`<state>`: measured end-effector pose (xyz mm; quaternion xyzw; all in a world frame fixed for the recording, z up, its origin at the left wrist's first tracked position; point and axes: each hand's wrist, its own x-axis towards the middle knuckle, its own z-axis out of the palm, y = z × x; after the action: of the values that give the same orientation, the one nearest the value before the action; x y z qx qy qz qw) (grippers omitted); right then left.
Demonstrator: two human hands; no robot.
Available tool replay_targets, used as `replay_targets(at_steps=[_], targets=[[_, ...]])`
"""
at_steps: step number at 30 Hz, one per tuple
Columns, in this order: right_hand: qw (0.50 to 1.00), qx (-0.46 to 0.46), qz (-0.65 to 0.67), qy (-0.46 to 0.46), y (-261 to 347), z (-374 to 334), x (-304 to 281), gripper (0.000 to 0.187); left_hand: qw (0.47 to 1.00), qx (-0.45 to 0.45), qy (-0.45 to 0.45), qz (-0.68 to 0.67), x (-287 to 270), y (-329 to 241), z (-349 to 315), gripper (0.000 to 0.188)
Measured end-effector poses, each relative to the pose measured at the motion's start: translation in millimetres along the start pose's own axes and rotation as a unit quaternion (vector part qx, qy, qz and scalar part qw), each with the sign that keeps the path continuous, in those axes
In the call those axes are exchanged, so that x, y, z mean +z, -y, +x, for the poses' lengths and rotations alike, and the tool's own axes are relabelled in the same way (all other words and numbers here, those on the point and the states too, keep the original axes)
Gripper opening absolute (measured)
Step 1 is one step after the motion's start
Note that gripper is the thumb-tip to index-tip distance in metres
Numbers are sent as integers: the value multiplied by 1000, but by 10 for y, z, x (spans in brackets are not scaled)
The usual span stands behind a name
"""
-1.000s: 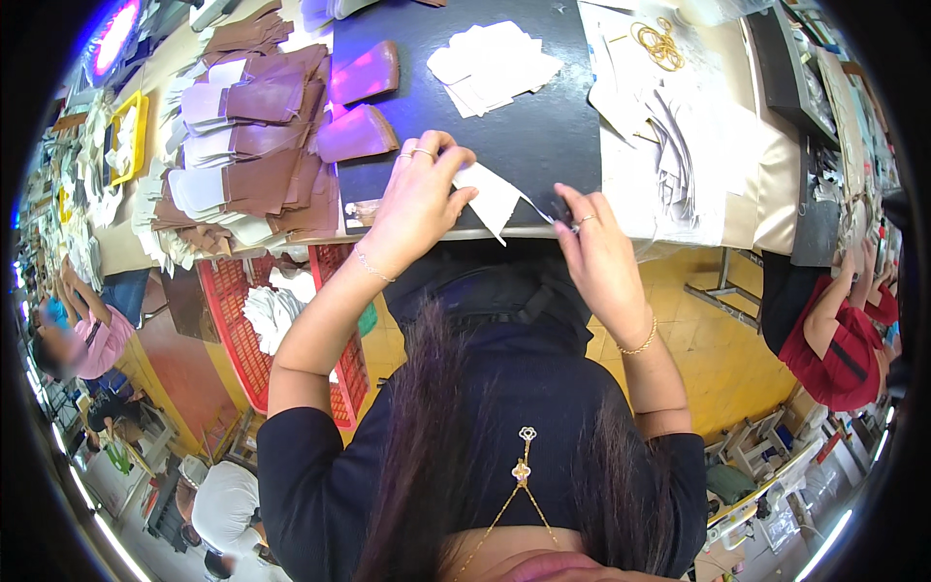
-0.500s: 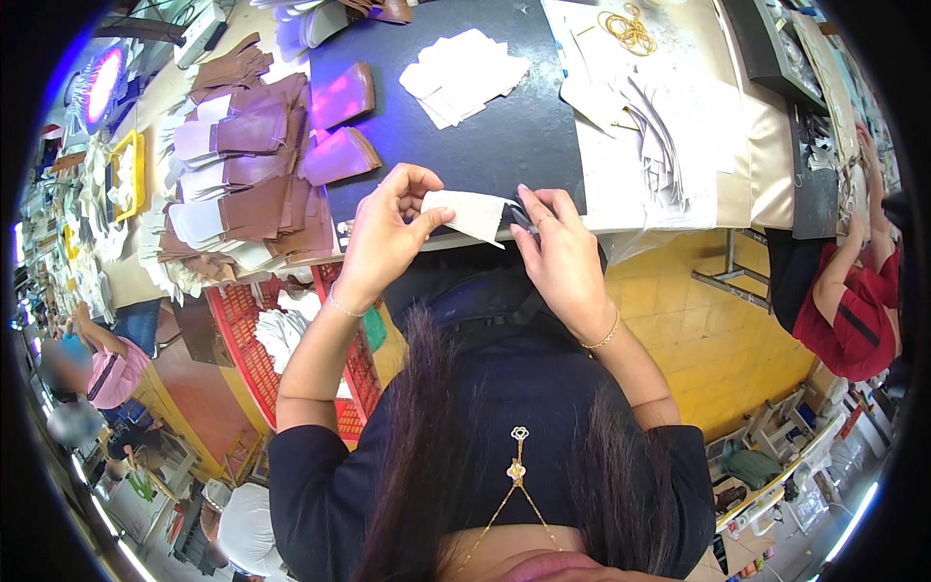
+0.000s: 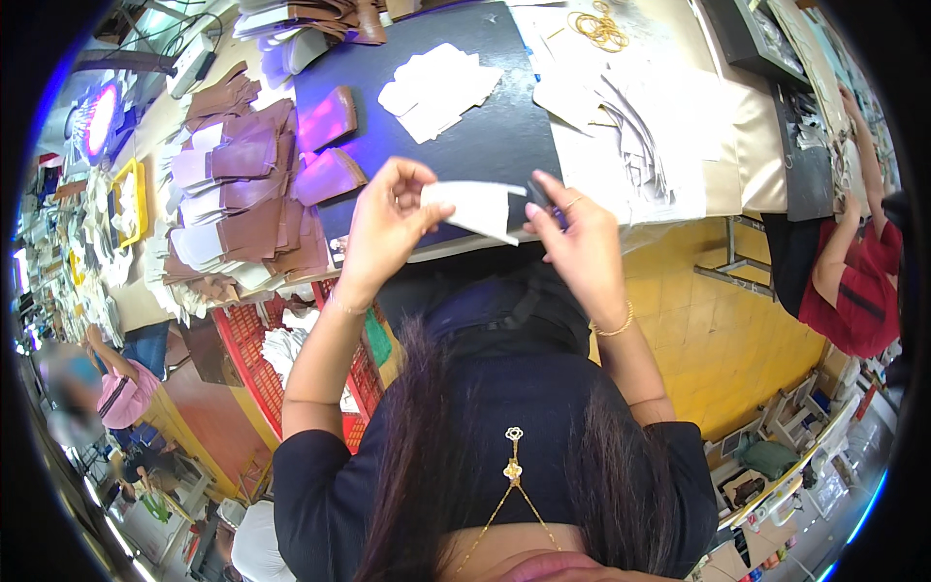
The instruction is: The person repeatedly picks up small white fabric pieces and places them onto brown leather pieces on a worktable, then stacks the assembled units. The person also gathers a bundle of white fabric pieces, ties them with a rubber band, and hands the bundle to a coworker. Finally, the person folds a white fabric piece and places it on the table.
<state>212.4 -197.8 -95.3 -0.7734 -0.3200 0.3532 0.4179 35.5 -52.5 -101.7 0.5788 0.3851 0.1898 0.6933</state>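
Note:
A white, slightly curved flat piece (image 3: 467,204) is pinched between the thumb and fingers of my left hand (image 3: 393,202), above the near edge of the black mat (image 3: 514,107). At the piece's right end, my right hand (image 3: 580,233) holds a small dark object (image 3: 538,191) between thumb and fingers. It could be a small cutting tool, but the fingers hide most of it. Beyond my hands, a loose pile of similar white pieces (image 3: 436,92) lies on the mat. Two brown folded pieces (image 3: 330,177) lie at its left.
Stacks of brown and white cut pieces (image 3: 247,155) cover the left of the table. Grey-white strips (image 3: 635,136) and yellow rubber bands (image 3: 599,31) lie at the right. Below the table at left stands a red basket (image 3: 254,364). A person in red (image 3: 853,301) works at far right.
My right hand has shifted right and turned a little. The white piece is now spread flatter and more of it shows. The whole view has shifted slightly.

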Motion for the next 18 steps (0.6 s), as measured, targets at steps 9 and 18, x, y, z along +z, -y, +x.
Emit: replay_targets(at_steps=[9, 18], targets=[[959, 21, 268, 84, 243, 217, -948, 41, 871, 363, 14, 332, 874, -274, 959, 51], [966, -84, 244, 27, 334, 527, -854, 40, 971, -49, 220, -76, 917, -303, 448, 25]])
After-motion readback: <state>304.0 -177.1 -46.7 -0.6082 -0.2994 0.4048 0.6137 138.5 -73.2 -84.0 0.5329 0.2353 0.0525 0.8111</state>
